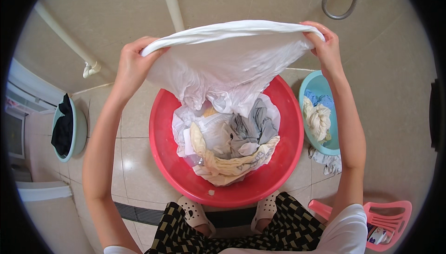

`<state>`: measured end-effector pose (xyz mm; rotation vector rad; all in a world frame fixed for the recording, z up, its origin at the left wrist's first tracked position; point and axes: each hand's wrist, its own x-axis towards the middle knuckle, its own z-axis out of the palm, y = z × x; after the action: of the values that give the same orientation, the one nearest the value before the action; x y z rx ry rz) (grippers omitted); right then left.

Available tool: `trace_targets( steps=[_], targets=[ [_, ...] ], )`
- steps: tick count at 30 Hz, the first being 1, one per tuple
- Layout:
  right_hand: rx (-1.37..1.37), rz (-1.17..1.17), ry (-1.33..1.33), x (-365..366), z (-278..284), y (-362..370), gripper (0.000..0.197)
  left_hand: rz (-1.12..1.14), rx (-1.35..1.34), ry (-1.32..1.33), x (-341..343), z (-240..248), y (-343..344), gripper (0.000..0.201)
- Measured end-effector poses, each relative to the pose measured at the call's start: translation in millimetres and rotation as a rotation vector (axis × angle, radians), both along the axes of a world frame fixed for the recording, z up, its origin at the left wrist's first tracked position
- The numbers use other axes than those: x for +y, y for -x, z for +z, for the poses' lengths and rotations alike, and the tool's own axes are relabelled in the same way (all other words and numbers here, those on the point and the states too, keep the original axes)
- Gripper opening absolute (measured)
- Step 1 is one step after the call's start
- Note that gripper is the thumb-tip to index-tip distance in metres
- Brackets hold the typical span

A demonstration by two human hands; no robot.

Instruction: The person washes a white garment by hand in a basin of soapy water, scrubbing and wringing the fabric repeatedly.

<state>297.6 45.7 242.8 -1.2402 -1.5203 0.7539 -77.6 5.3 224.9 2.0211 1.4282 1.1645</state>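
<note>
Both my arms reach forward, holding a wet-looking white cloth garment (pixel 232 54) stretched wide between them. My left hand (pixel 137 59) pinches one end of its rolled upper edge, and my right hand (pixel 323 45) grips the other end. The garment's crumpled lower part hangs over the far side of a large red basin (pixel 160 156). Inside the basin lies a heap of laundry: white pieces, a grey cloth (pixel 255 126) and a cream patterned cloth (pixel 227 166). What kind of garment I hold I cannot tell.
On the right stands a light blue basin (pixel 304 87) with cream and blue cloths, a greyish cloth beneath it. A pale basin (pixel 81 131) with black cloth sits left. A pink plastic stool (pixel 399 207) is near right. Pipes and a shower hose (pixel 334 12) run along the walls.
</note>
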Motion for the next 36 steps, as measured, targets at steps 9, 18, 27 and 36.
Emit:
trace_targets(
  steps=[9,18,27,36],
  targets=[
    [-1.100,0.449,-0.097,-64,-124,-16,0.023,-0.512,0.569,0.280,-61,-124,-25,0.025],
    [-1.299,0.812,0.055,-130,-211,-35,0.032,-0.726,0.832,0.361,-118,-205,-37,0.023],
    [-0.974,0.466,0.015,-116,-190,-31,0.022,-0.641,0.999,0.437,-108,-195,-50,0.023],
    [-0.074,0.373,0.644,-106,-158,0,0.024,-0.463,0.082,0.311,-92,-193,-118,0.020]
  ],
)
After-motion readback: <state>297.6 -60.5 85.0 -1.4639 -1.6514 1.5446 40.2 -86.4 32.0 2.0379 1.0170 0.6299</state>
